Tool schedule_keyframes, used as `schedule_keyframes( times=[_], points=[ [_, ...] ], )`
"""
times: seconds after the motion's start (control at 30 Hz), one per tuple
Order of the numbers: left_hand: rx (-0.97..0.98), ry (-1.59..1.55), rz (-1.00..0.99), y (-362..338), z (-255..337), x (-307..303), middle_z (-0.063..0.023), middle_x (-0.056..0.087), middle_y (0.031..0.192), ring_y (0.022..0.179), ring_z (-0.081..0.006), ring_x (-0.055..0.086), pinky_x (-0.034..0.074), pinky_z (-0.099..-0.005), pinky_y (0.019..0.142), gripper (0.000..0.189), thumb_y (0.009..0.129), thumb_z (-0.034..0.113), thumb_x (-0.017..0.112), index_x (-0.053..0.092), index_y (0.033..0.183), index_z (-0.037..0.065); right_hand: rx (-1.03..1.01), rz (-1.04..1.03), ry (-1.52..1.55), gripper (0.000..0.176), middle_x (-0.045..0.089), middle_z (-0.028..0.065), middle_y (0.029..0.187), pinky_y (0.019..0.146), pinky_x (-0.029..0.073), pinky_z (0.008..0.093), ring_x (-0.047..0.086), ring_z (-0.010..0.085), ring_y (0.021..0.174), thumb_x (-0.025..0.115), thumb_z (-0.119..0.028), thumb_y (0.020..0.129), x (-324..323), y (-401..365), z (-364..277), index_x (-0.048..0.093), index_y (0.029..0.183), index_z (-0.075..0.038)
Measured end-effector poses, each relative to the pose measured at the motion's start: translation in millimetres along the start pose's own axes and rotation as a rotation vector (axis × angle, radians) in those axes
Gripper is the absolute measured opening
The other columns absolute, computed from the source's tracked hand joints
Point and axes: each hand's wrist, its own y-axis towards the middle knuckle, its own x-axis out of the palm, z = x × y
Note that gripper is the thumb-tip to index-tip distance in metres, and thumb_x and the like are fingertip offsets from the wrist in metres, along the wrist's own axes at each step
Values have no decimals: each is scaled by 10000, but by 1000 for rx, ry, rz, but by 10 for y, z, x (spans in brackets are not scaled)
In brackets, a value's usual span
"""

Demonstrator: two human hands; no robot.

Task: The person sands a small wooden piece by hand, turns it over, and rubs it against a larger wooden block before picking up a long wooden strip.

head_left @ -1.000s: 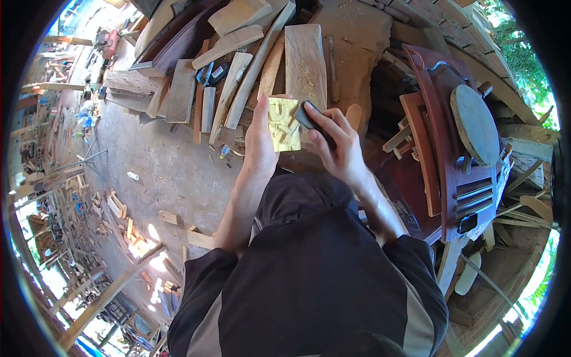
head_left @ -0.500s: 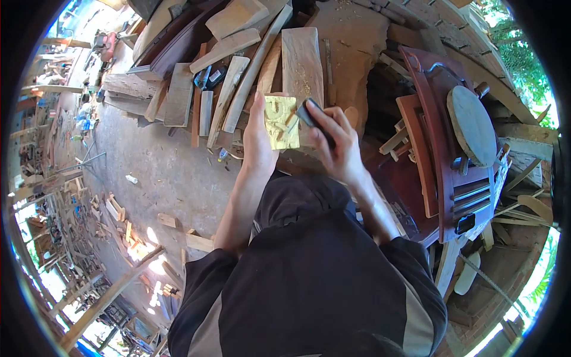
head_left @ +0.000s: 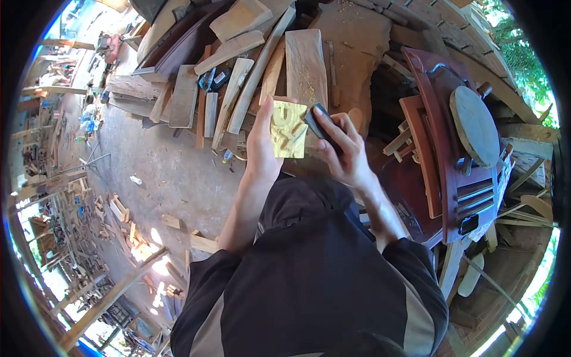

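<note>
My left hand (head_left: 262, 149) grips a small yellow block (head_left: 287, 143) by its left edge, thumb along the side. Raised carved shapes cover the face turned up toward me. In my right hand (head_left: 351, 152) is a dark, flat, rounded block (head_left: 322, 124), pinched between thumb and fingers. Its upper-left end is right at the block's right edge. Both hands are held out in front of my chest, above my dark cap-like garment (head_left: 306, 193).
Beyond my hands lie a broad plank (head_left: 307, 62) with shavings and several loose boards (head_left: 232, 98). On the right, reddish-brown furniture parts (head_left: 437, 143) lean beside a round wooden disc (head_left: 474, 126). Wood scraps (head_left: 172, 221) lie on the concrete floor (head_left: 178, 166) to the left.
The yellow block and both hands have come slightly lower and to the right in view. The dark block stays beside the yellow block's right edge. The whole view has shifted a little.
</note>
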Motion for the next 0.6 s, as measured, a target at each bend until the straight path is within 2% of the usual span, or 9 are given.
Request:
schedule_keyframes(
  times=[0.07, 0.17, 0.27, 0.33, 0.4, 0.47, 0.53, 0.57, 0.6],
  points=[
    [-36, 42, -7, -58, -19, 53, -115, 718, 1057, 952, -180, 711, 576, -351, 856, 485, 1092, 439, 442, 620, 1210, 3, -41, 27, -25, 482, 576, 171, 978, 734, 494, 355, 572, 286, 803, 666, -128, 965, -76, -7, -9, 571, 1419, 1],
    [-58, 27, -39, -42, -28, 159, -126, 717, 1048, 924, -214, 721, 586, -371, 850, 512, 1092, 461, 428, 616, 1215, 1, 119, 220, 32, 472, 594, 127, 985, 786, 467, 311, 564, 201, 861, 623, -169, 1009, -113, 41, -11, 537, 1430, 25],
    [-72, -44, -45, -26, -35, 207, -143, 714, 1034, 919, -239, 724, 588, -384, 845, 526, 1095, 470, 404, 608, 1212, 1, 208, 234, 137, 468, 595, 127, 979, 819, 462, 309, 570, 206, 880, 626, -163, 1005, -131, 2, -162, 542, 1424, 28],
    [-19, -51, -65, -16, -25, 249, -143, 713, 1042, 925, -229, 720, 586, -384, 848, 518, 1097, 471, 399, 605, 1204, 8, 25, 225, 91, 478, 598, 136, 972, 788, 497, 330, 602, 228, 864, 663, -148, 975, -105, -24, -176, 562, 1413, 14],
    [-24, -9, -113, -8, -7, 186, -144, 711, 1047, 929, -228, 717, 583, -382, 845, 518, 1097, 473, 396, 598, 1210, 9, -211, -18, -42, 500, 605, 147, 975, 761, 529, 366, 620, 280, 849, 721, -135, 920, -139, -55, -209, 599, 1388, -12],
    [-35, 34, -161, -14, -4, 201, -145, 709, 1053, 933, -227, 714, 581, -380, 842, 518, 1098, 474, 393, 591, 1216, 10, -176, -91, -53, 524, 610, 156, 980, 744, 541, 393, 626, 316, 838, 761, -127, 870, -131, -59, -250, 626, 1369, -38],
    [15, 124, 14, -53, -13, 308, -131, 705, 1037, 927, -212, 704, 575, -366, 833, 513, 1099, 476, 389, 590, 1221, 20, -61, 40, -86, 523, 615, 157, 989, 718, 538, 388, 633, 301, 831, 759, -128, 869, -149, -1, -147, 630, 1369, -51],
    [15, 113, -2, -37, -33, 269, -117, 706, 1032, 937, -197, 701, 568, -352, 837, 501, 1099, 473, 391, 599, 1215, 32, -73, 47, -55, 528, 618, 154, 985, 712, 531, 392, 626, 301, 820, 760, -122, 860, -140, 0, -189, 633, 1368, -50],
    [23, 114, -5, -26, -20, 237, -117, 706, 1032, 937, -197, 701, 568, -352, 837, 501, 1099, 473, 391, 599, 1215, 32, -158, -89, -62, 529, 617, 151, 964, 711, 523, 400, 614, 304, 804, 758, -123, 857, -170, -3, -279, 633, 1365, -45]
  ],
)
